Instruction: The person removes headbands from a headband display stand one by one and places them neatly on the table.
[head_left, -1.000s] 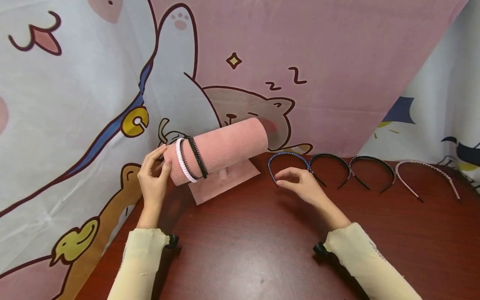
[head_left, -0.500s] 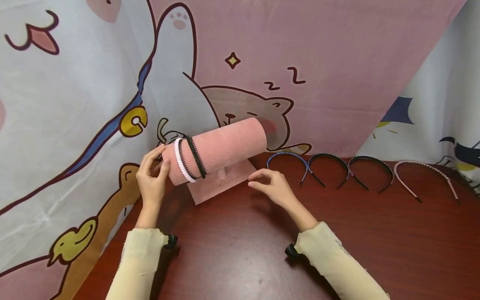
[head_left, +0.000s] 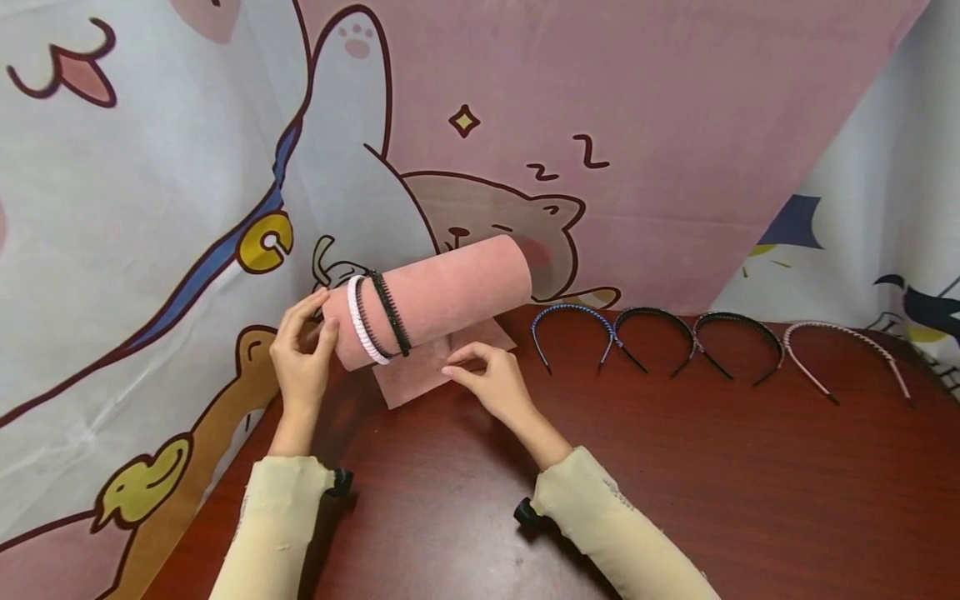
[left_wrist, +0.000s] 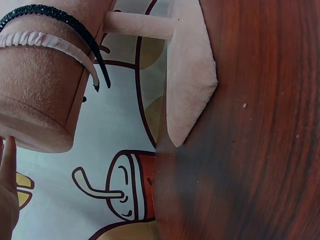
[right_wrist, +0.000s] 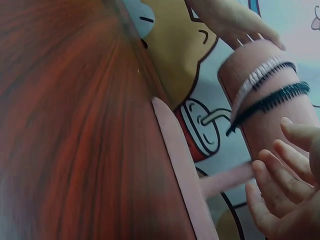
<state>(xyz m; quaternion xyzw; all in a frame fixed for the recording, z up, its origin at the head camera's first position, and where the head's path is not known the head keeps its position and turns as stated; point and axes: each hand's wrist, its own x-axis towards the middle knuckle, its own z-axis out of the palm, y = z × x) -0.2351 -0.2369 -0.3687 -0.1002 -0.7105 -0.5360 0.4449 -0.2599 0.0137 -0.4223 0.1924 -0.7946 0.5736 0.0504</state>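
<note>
A pink plush headband stand, a padded roll on a post with a flat base, stands tilted in the head view. Near its left end it wears a white pleated headband and a black glittery toothed headband. My left hand holds the roll's left end, thumb in front and fingers toward the back. In front of the base is my right hand, its fingers loosely bent and nothing held. The right wrist view shows those fingers close beside the roll and post.
To the right on the dark red wooden table lie a blue headband, two dark headbands and a pale pink headband in a row. A cartoon-printed cloth hangs behind and along the left.
My right hand has moved left, from the blue headband to the front of the stand's base. The left hand stays at the roll's end, and the headbands have not moved.
</note>
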